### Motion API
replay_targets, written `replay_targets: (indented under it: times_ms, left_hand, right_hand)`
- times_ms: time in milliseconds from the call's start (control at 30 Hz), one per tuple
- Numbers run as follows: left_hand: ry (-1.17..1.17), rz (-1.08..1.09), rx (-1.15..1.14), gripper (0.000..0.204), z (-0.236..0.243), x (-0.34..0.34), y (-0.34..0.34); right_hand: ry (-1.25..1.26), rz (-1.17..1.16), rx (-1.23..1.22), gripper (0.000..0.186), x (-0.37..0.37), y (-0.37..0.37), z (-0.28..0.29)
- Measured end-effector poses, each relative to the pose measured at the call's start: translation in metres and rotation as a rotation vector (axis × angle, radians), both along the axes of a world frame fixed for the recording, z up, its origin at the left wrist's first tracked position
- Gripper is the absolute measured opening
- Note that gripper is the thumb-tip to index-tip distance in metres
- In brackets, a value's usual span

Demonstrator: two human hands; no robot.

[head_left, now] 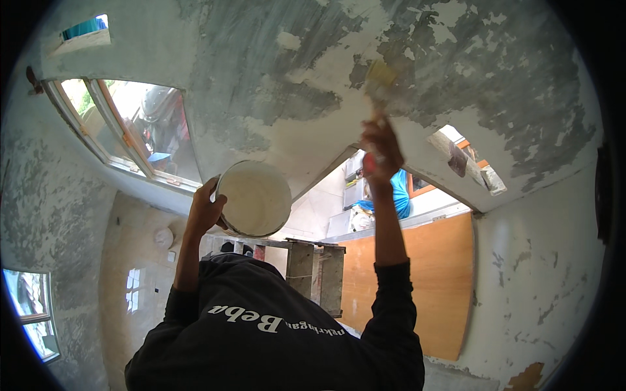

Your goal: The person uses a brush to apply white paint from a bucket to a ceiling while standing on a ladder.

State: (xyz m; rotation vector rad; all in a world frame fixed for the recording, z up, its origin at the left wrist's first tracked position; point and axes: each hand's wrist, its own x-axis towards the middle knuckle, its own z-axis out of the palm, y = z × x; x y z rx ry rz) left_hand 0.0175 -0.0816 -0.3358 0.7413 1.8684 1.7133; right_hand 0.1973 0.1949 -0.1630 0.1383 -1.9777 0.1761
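Observation:
My left hand (205,205) grips a round bucket (254,195) by its side; a creamy white substance fills much of it. Raised to the right of the bucket, my right hand (381,146) is closed on a paintbrush (379,77) with pale yellowish bristles and some red low on the handle. The brush is blurred against the mottled grey and white wall (430,58); whether its bristles touch the surface I cannot tell.
A grey step platform (300,270) is below me, beside an orange wooden door panel (417,280). An open doorway (319,202) shows stacked items and blue plastic. A window (130,130) is at upper left, a small opening (463,156) right, tiled floor (120,247) below left.

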Motion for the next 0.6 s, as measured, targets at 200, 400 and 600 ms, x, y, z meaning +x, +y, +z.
replay_targets:
  times_ms: [200,400,600]
  left_hand:
    - [0.085,0.033,-0.075,0.046,-0.015,0.005,-0.012]
    - [-0.007,-0.004,-0.159,0.046,0.000,0.013,-0.017]
    - [0.217,-0.042,-0.231,0.047,-0.024,0.008,-0.014]
  right_hand:
    - [-0.168,-0.073,0.090,0.025,0.001,-0.014,-0.130]
    - [-0.240,-0.155,0.029,0.029,0.011,-0.037,-0.178]
    - [-0.211,-0.064,-0.656,0.044,0.017,-0.083,-0.197]
